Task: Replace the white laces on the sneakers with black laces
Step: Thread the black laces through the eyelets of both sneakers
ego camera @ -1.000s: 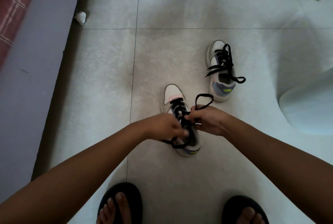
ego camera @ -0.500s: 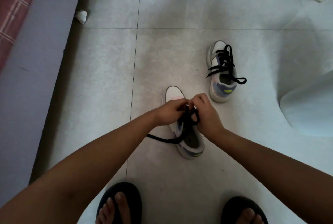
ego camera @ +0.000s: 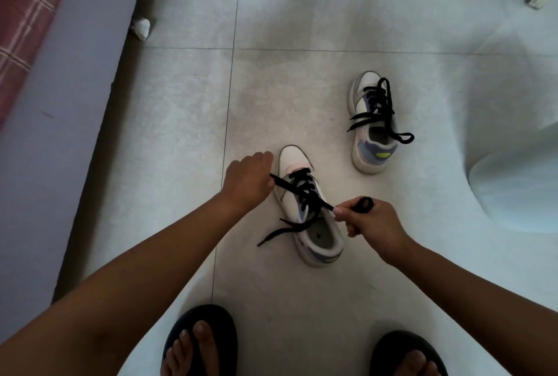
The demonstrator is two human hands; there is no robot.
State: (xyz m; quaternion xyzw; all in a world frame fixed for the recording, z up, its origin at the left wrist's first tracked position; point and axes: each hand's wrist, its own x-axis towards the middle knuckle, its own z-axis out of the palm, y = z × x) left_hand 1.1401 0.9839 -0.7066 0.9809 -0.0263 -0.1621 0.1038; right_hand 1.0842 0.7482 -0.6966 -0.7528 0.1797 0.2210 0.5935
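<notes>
The near sneaker, white with a purple side, stands on the floor tiles with a black lace threaded through it. My left hand grips one loop of that lace to the left of the toe. My right hand grips the other loop to the right of the tongue, and the lace runs taut between both hands. A loose lace end trails left onto the floor. The second sneaker stands further back on the right, laced and tied in black.
My two feet in dark sandals stand at the bottom edge. A bed frame with a red checked cover runs along the left. A crumpled white scrap lies by it. A pale rounded object sits on the right.
My hands were together over the sneaker's tongue; they have now pulled apart, left hand up-left and right hand down-right, drawing the lace loops taut.
</notes>
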